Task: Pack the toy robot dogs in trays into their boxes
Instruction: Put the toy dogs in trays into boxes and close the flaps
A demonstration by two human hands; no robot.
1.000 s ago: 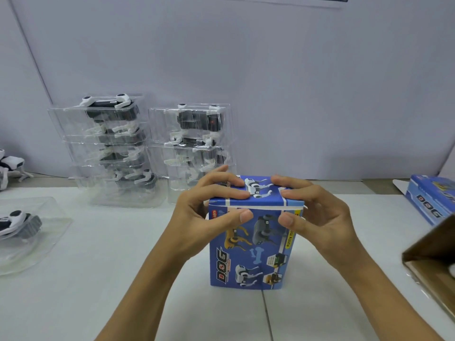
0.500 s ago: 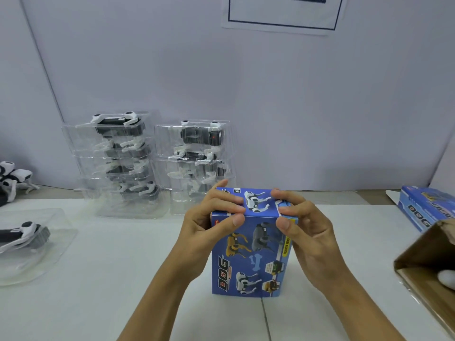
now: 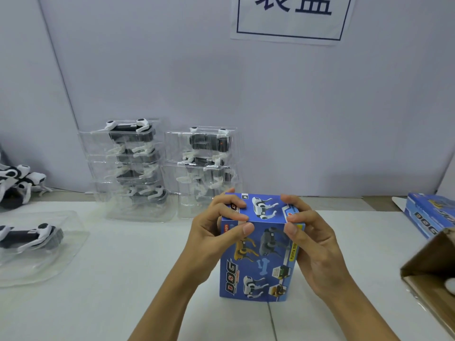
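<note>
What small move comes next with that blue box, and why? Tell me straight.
Probably press the top flap fully down and let go. The blue DOG box stands upright on the white table, its top already lying flat, and the left hand and right hand pinch its upper corners. After that, likely set it aside by the other blue box at the right and take the next trayed dog.

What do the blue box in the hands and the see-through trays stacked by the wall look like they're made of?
Blue box: probably thin printed cardboard with a slight sheen, judging by its crisp folded edges and colour graphics. Stacked trays: apparently clear, glossy moulded plastic, since the toy dogs show through them and their rims catch the light.
</note>
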